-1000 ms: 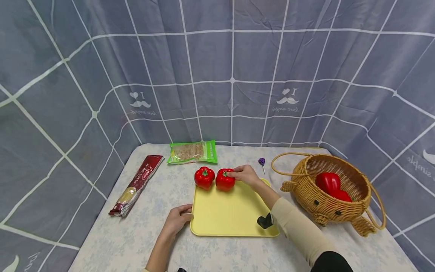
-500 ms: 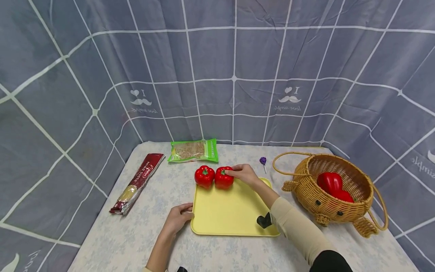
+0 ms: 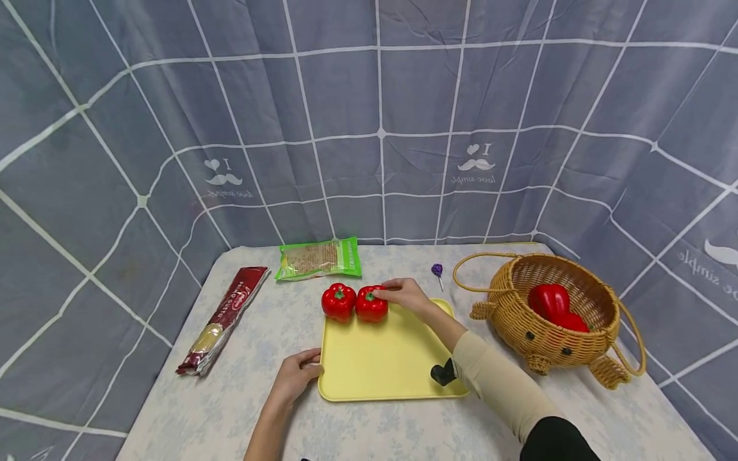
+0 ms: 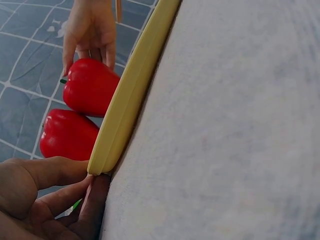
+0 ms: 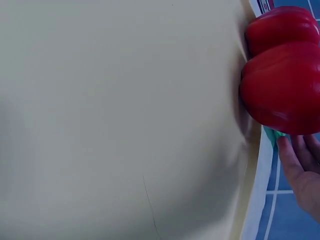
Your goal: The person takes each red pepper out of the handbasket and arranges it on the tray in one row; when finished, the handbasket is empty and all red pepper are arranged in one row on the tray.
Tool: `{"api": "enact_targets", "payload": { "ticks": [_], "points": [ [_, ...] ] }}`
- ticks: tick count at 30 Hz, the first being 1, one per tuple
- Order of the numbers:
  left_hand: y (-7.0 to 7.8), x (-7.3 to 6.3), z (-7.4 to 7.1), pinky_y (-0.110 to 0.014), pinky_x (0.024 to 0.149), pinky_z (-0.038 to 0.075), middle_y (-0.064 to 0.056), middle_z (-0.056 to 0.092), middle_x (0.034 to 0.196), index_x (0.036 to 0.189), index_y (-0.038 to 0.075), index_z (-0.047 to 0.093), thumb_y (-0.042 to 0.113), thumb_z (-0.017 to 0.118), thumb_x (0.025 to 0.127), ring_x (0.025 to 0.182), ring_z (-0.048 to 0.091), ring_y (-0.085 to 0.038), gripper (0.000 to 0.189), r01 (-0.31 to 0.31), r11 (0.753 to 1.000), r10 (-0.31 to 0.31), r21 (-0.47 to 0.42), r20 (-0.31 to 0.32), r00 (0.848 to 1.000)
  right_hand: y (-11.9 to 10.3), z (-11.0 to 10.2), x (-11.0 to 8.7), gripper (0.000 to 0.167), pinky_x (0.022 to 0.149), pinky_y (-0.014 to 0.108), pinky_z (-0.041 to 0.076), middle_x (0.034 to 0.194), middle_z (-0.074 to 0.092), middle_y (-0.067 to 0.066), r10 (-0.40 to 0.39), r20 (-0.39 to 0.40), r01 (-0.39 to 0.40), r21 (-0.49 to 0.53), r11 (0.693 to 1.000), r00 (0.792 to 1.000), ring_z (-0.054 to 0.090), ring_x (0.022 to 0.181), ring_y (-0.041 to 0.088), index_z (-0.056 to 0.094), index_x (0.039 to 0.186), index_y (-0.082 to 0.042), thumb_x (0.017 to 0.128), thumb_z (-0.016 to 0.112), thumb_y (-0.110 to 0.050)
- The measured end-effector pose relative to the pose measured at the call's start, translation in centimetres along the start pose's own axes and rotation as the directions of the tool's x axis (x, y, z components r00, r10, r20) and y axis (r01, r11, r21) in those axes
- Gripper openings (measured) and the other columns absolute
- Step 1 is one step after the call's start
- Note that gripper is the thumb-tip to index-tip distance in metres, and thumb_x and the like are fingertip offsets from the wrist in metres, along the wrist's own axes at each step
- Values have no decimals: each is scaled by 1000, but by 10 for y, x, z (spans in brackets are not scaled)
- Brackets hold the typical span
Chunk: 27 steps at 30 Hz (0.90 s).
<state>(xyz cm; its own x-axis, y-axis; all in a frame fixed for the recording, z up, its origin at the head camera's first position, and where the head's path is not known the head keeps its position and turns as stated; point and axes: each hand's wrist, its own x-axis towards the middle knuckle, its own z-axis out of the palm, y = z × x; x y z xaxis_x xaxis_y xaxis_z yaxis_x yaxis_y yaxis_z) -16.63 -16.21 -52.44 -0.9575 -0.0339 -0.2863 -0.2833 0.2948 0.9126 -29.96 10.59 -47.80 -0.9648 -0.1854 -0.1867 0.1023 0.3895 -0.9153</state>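
Two red bell peppers stand side by side at the far left corner of the yellow tray point(image 3: 380, 368). My right hand point(image 3: 407, 296) grips the right bell pepper point(image 3: 370, 310) from its right side, fingers at the top near the green stem. The left bell pepper point(image 3: 337, 305) sits close against it, untouched by a hand. At the tray's left edge, my left hand point(image 3: 293, 378) pinches the rim; in the left wrist view the thumb is on one side of the tray corner and fingers on the other. The right wrist view shows my right fingertips point(image 5: 285, 150) beneath the pepper.
On the right, a wicker basket point(image 3: 507, 326) with looped handles holds red peppers point(image 3: 550, 299). A purple lollipop point(image 3: 437, 270) lies behind the tray. A green-edged food packet point(image 3: 318, 259) is at the back, and a dark red pasta packet point(image 3: 223, 320) lies left.
The right bell pepper has shifted slightly left, closer to the other one, with my right hand on it. My left hand stays at the tray's rim. The head view has turned a little.
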Motion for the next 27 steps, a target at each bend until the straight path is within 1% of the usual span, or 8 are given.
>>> {"api": "enact_targets", "payload": {
  "ticks": [3,6,9,12,17,21,24,27],
  "points": [
    [1,0,1,-24,71,50,-15,67,110,130,-5,59,5,64,85,88,63,-13,46,-7,1000,7,-6,3,1000,-3,-2,-2,51,98,39,50,125,65,14,0,-2,0,25,1000,1000,62,113,26,64,125,-1,86,73,-32],
    [1,0,2,-24,71,50,-15,67,110,129,-5,59,4,64,85,89,64,-14,45,-9,1000,10,-12,3,1000,-7,-9,-4,54,103,43,46,129,64,15,-6,-3,7,18,1000,1000,60,118,28,60,129,0,86,72,-31],
    [1,-1,2,-24,72,50,-16,67,111,129,-6,58,3,63,85,90,64,-15,45,-5,1000,5,-17,1,1000,-14,-21,-9,58,107,45,42,132,62,15,-23,2,23,-6,1000,1000,57,123,30,59,132,0,86,73,-33],
    [0,-1,1,-24,72,51,-16,67,111,129,-6,59,3,63,85,89,64,-14,45,1,1000,-1,-15,-4,1000,-22,-37,-16,59,110,47,40,136,59,16,-54,29,54,-15,998,998,54,127,31,57,134,-3,86,73,-33],
    [1,1,-2,-24,71,50,-15,67,110,129,-5,59,3,63,85,87,62,-12,45,-11,1000,11,-17,-10,1000,-41,-73,-32,62,110,48,38,142,54,17,-107,33,108,-38,993,994,50,131,32,52,139,-4,87,72,-32],
    [-1,0,-2,-25,70,49,-15,67,110,129,-5,59,4,63,84,86,61,-13,45,-13,1000,13,-5,-10,1000,-49,-105,-46,65,111,49,37,144,51,18,-143,19,144,-92,985,990,47,134,34,48,142,-3,88,71,-32],
    [-3,0,-2,-25,70,49,-14,67,109,129,-5,59,4,64,83,85,60,-13,46,-5,1000,5,2,-9,1000,-52,-131,-57,68,112,52,35,146,47,20,-150,4,149,-141,979,989,44,136,37,44,144,-1,90,69,-33],
    [-4,1,-1,-25,70,48,-13,67,107,128,-6,60,3,64,82,84,60,-12,46,0,1000,0,2,-7,1000,-52,-161,-70,72,111,54,35,148,45,22,-142,-16,135,-223,965,990,42,137,39,41,146,-1,90,68,-37]
  ]
}}
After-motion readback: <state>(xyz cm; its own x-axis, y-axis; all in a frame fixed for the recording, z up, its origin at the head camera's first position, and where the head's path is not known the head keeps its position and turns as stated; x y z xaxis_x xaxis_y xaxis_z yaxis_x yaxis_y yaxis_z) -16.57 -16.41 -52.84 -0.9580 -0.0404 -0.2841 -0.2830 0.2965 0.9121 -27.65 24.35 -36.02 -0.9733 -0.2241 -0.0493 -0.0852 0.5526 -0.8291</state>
